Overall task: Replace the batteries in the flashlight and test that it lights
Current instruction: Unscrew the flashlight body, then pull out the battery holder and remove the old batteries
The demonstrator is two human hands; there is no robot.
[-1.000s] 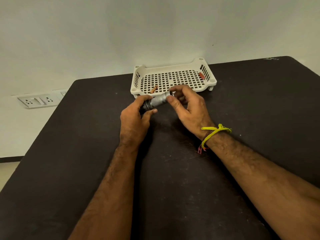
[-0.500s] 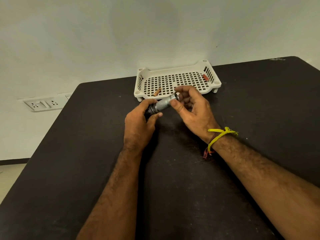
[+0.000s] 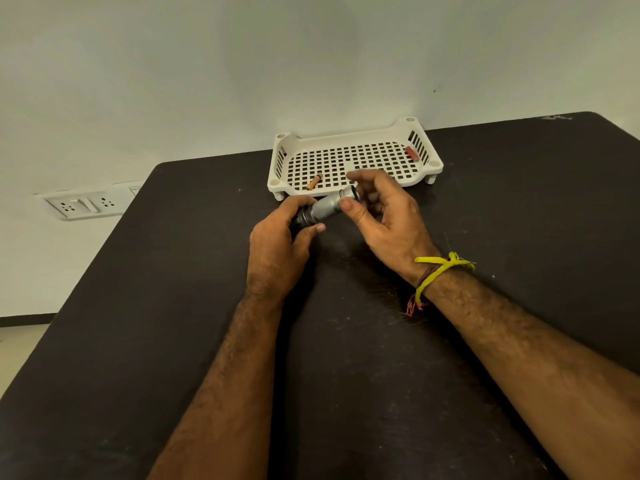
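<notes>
A small silver flashlight [image 3: 325,206] is held slanted above the dark table [image 3: 173,306], just in front of the white tray. My left hand [image 3: 277,251] grips its dark lower-left end. My right hand [image 3: 384,220] pinches the upper-right end, thumb and fingers around the ringed end piece [image 3: 349,192]. In the tray lie an orange-brown battery [image 3: 314,181] near the front left and a red battery [image 3: 411,153] at the right side.
The white perforated tray [image 3: 353,137] stands on short legs at the table's far edge, against a pale wall. A socket panel [image 3: 86,204] is on the wall to the left. A yellow thread band is on my right wrist.
Both hands stay on the flashlight. My right fingers have shifted along its upper-right end, and more of the silver barrel shows between the hands.
</notes>
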